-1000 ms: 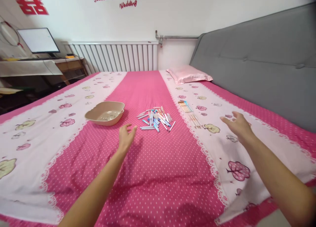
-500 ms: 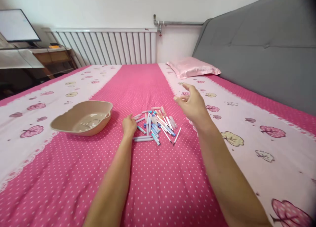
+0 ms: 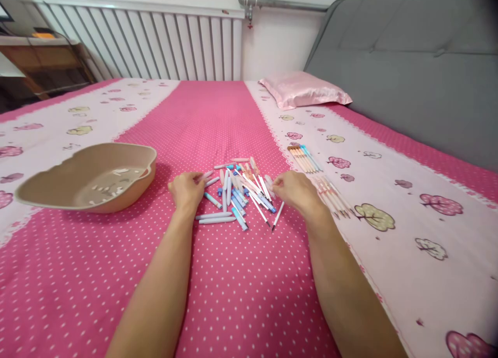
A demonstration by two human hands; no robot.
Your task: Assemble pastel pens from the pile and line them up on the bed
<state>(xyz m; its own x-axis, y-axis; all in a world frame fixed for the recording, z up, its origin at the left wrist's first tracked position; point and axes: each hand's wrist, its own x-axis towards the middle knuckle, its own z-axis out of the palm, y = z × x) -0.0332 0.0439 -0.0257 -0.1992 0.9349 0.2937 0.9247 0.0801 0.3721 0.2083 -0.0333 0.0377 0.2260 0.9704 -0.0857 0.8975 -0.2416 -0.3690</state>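
Pink-and-white bedding (image 3: 241,295) is spreading beneath a loose pile of pens (image 3: 226,192), with a white radiator (image 3: 187,46) standing beyond the pile. At its left edge, the left hand (image 3: 185,193) is bringing bent fingers to pale pens; at its right edge, the right hand (image 3: 299,192) is reaching pale pink ones, fingertips drawn together. Whether either is pinching a pen cannot be told. A tan basin (image 3: 58,181) is sitting left of the pile, sorted pens (image 3: 305,160) lying right.

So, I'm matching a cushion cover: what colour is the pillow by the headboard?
The pillow is pale pink, seen best in the head view.
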